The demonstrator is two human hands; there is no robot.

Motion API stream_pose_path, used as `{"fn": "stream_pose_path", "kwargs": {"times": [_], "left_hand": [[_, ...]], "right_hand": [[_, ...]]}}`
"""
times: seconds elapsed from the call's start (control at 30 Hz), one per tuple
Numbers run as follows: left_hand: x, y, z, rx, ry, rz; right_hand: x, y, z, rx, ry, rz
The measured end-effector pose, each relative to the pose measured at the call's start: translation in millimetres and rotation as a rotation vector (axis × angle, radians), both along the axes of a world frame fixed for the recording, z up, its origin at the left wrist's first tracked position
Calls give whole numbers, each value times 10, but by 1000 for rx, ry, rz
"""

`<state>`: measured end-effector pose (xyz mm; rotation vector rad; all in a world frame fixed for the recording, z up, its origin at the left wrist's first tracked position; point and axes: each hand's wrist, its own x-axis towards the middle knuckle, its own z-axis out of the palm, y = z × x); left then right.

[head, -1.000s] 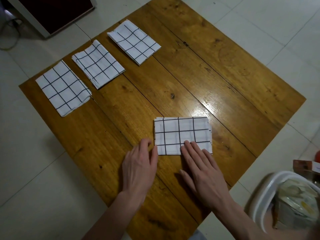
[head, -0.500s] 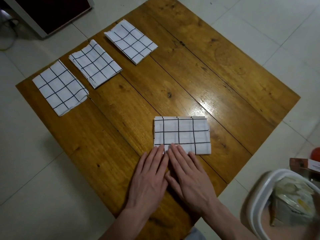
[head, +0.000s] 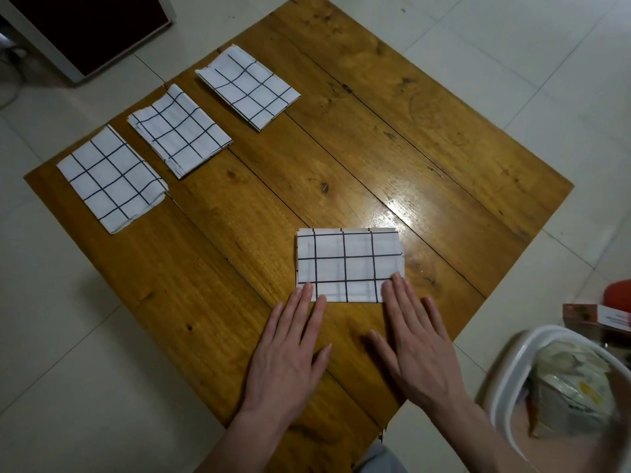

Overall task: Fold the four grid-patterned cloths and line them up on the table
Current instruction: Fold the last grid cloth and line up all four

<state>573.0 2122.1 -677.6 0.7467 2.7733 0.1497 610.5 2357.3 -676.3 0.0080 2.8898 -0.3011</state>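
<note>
I read this as final smoothing: left hand [head: 286, 353] and right hand [head: 418, 343] flat, gripping nothing, fingertips on fourth cloth [head: 348, 264]; next, slide it into the row far left.

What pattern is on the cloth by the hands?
White cloth with black grid lines, head view.

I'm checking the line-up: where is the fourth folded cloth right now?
In the head view the fourth cloth lies near the table's near edge, apart from the row, both hands' fingertips on its near edge.
</note>
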Motion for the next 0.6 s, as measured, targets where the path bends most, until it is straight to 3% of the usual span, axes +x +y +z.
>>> {"fn": "stream_pose_path", "kwargs": {"times": [0.23,0.43,0.6], "left_hand": [[-4,-6,20,1,-9,-5],[-41,-12,46,33,13,-3],[-136,2,85,110,13,32]], "right_hand": [[5,-34,6,-23,64,-44],[-381,-4,186,-86,257,-83],[-836,-74,339,-116,144,-61]]}}
